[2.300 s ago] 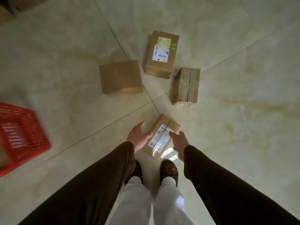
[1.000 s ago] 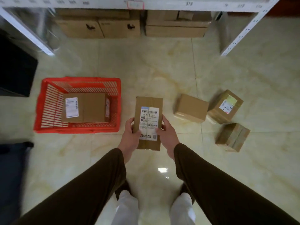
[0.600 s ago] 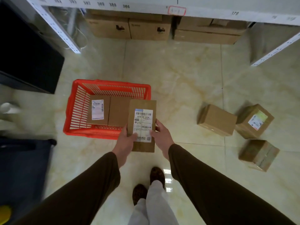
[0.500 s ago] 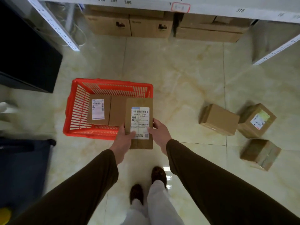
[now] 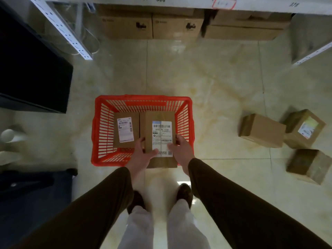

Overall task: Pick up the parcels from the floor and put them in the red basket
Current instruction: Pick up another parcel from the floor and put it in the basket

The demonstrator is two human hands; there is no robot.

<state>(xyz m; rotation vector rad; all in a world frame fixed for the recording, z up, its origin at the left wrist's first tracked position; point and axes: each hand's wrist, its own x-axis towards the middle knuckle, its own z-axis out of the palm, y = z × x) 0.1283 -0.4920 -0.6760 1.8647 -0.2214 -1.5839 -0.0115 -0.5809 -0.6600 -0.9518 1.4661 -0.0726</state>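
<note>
I hold a flat brown parcel (image 5: 160,121) with a white shipping label between both hands, above the right half of the red basket (image 5: 142,99). My left hand (image 5: 142,155) grips its left edge and my right hand (image 5: 181,150) its right edge. Its near end sticks out over the basket's front rim. Another labelled parcel (image 5: 125,132) lies inside the basket on the left. Three more parcels rest on the floor to the right: a plain one (image 5: 261,130), one with a label on top (image 5: 305,128), and a taped one (image 5: 309,165).
A white metal shelf rack (image 5: 71,38) stands ahead with large cartons (image 5: 152,26) under it. A black box (image 5: 32,72) sits at the left and a dark blue bin (image 5: 27,198) at lower left. My feet (image 5: 183,193) are just before the basket.
I lifted the labelled parcel off the floor, turned left and stepped up to the basket. The parcel has moved from beside the basket to over its right half.
</note>
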